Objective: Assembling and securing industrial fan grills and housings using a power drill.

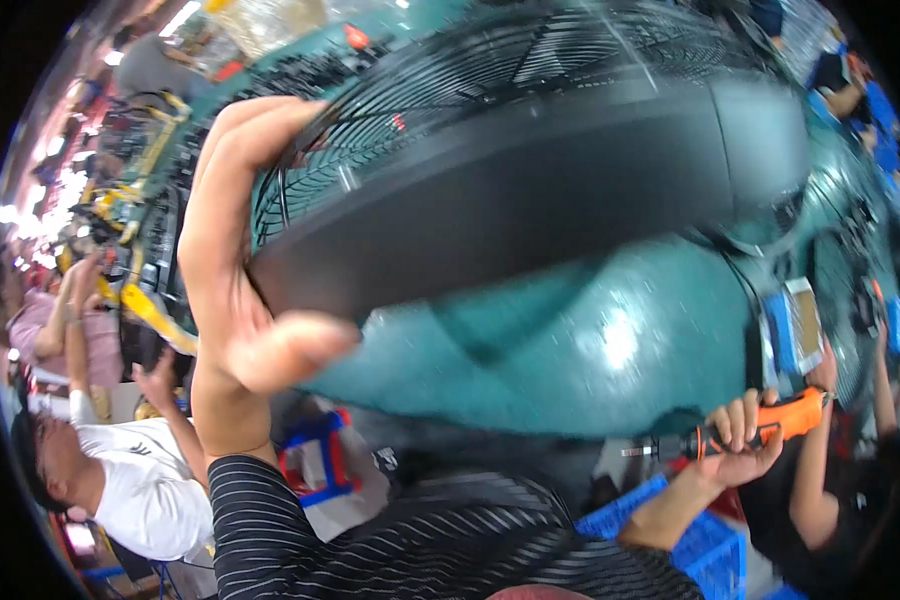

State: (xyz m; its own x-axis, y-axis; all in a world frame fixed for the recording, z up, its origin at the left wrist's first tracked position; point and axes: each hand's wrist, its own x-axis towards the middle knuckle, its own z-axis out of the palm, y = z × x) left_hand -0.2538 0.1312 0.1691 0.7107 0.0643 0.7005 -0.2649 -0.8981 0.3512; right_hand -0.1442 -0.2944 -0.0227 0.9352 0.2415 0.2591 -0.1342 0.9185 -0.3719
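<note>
My left hand (232, 260) is wrapped around the left end of a black fan (530, 190), thumb on the near side and fingers over the wire grille (440, 80). The fan is tilted up above the green work surface and its dark casing is blurred by motion. At the lower right, my right hand (738, 440) closes around an orange and black electric screwdriver (795, 415). Its tip points left, apart from the fan. A cord runs near the screwdriver.
The green work surface (610, 340) spreads below the fan. A blue and tan box (796, 326) sits at its right. Below are a blue crate (712, 545) and a red and blue bin (320, 460). People work at left and right; yellow parts (150, 318) lie at left.
</note>
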